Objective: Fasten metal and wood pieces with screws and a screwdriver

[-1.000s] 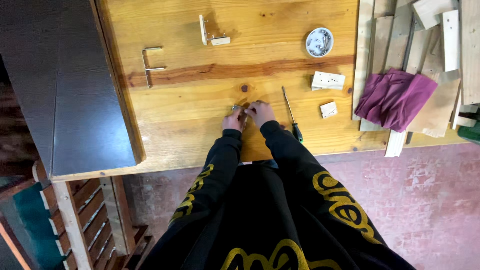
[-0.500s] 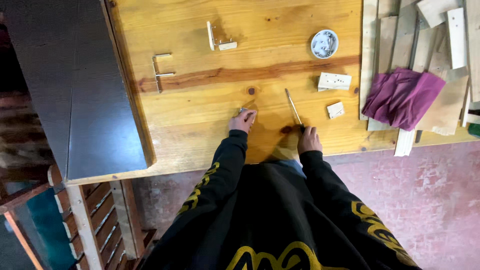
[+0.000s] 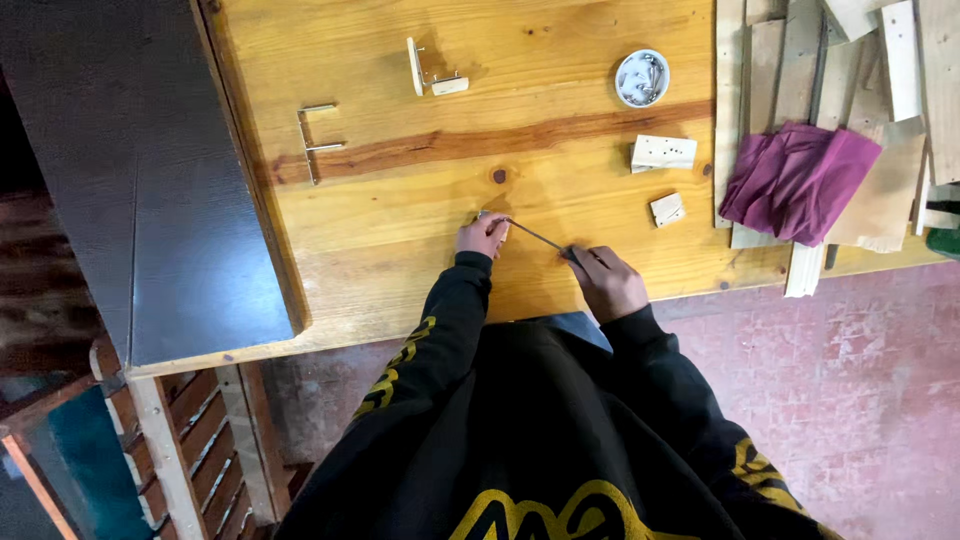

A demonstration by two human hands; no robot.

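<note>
Screwdriver (image 3: 548, 240), thin, stiff and light, best gripped by its handle, lies slanted near the counter's (image 3: 400, 200) front edge. Right hand (image 3: 608, 284) is clamped on that handle; left hand (image 3: 484, 236) pinches a small part at the tip. Half a second earlier the right hand was only reaching the tool.

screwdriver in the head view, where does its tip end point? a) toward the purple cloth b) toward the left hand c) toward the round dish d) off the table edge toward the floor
b: the right hand grips the screwdriver by its handle, and the thin shaft runs across the wooden table up to the left hand.
</note>
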